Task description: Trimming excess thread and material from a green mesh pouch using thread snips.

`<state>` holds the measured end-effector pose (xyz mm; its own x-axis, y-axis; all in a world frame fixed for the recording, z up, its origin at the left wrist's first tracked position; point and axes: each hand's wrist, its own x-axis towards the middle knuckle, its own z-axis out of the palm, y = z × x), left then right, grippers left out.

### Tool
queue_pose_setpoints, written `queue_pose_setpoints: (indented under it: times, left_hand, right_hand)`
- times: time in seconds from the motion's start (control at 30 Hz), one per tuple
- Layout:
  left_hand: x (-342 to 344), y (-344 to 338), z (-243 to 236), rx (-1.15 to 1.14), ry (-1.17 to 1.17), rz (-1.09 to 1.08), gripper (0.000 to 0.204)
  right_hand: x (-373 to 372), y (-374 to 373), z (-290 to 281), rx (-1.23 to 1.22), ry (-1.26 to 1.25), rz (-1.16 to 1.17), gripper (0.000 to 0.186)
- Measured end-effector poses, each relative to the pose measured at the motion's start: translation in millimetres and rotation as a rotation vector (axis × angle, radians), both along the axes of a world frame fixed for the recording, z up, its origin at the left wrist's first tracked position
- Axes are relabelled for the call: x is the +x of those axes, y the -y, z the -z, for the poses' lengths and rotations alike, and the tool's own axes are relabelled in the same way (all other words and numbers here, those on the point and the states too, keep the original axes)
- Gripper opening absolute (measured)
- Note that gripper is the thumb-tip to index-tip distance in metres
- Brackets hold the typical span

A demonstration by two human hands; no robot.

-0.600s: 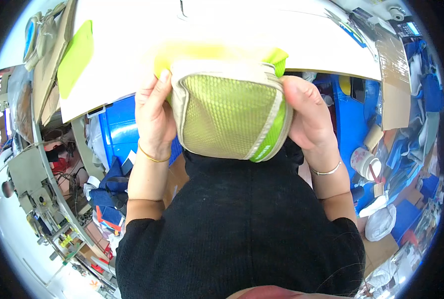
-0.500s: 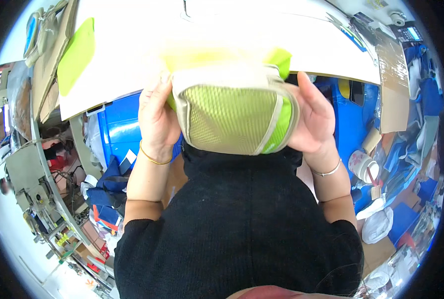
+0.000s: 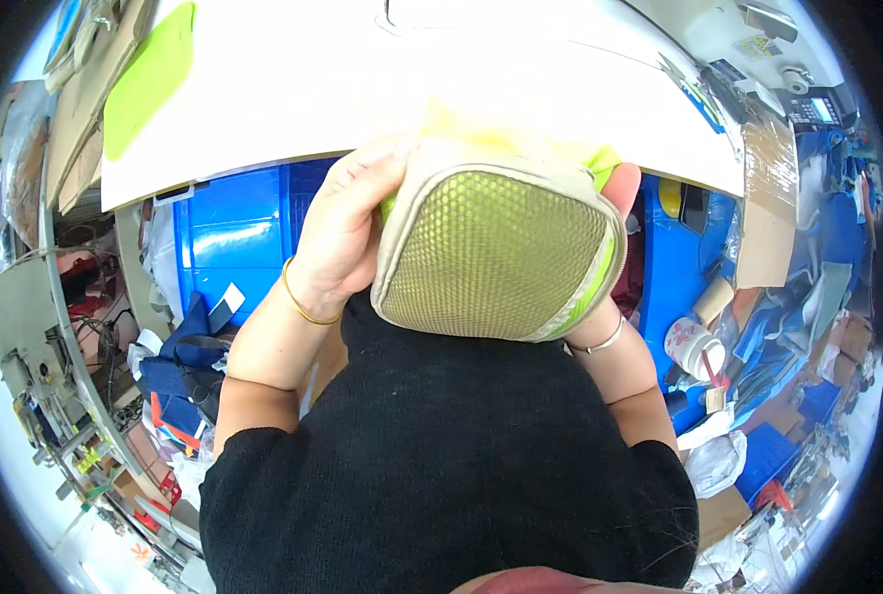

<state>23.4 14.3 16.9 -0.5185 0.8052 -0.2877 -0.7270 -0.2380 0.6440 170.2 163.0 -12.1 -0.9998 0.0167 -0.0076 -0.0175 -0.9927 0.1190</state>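
Between my two hands is a small zippered pouch (image 3: 496,252), green and beige, with a mesh front and a pale piped edge. My left hand (image 3: 347,218) grips its left side, thumb bent over the upper corner. On the other side my right hand (image 3: 620,193) holds it, mostly hidden behind the pouch; only the thumb and part of the wrist show. The pouch is tilted above my lap, in front of the white table's near edge. Glare washes out its upper part.
A white table (image 3: 293,99) spreads ahead, with a flat lime-green piece (image 3: 149,84) at its left. Below are blue bins (image 3: 228,243). A white cup-like container (image 3: 694,346) stands at the right, near cardboard (image 3: 768,193). A cluttered shelf (image 3: 45,337) lies left.
The pouch has moved right and a little nearer, turning so its mesh front faces up more. My right hand has slipped mostly behind it, and my left hand has followed rightward.
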Motion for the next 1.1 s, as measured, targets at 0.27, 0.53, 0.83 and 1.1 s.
queue_pose_setpoints:
  times: [0.27, 0.53, 0.83, 1.1]
  left_hand:
    - [4.3, -1.4, 15.2, 0.089, -0.070, 0.084, 0.023]
    - [-2.6, -5.1, 19.6, 0.031, 0.124, -0.112, 0.031]
    - [-10.4, -4.9, 21.0, 0.171, 0.079, -0.077, 0.033]
    - [-38.2, 7.4, 25.3, 0.333, 0.227, -0.299, 0.048]
  right_hand:
    - [-8.1, -6.4, 0.9, -0.098, 0.149, -0.080, 0.082]
    - [-15.4, -21.7, -20.2, 0.114, 0.291, 0.029, 0.092]
    - [-7.3, -31.3, 4.5, -0.149, -0.016, 0.036, 0.079]
    - [-17.8, -36.7, -29.3, 1.131, 0.325, 0.040, 0.055]
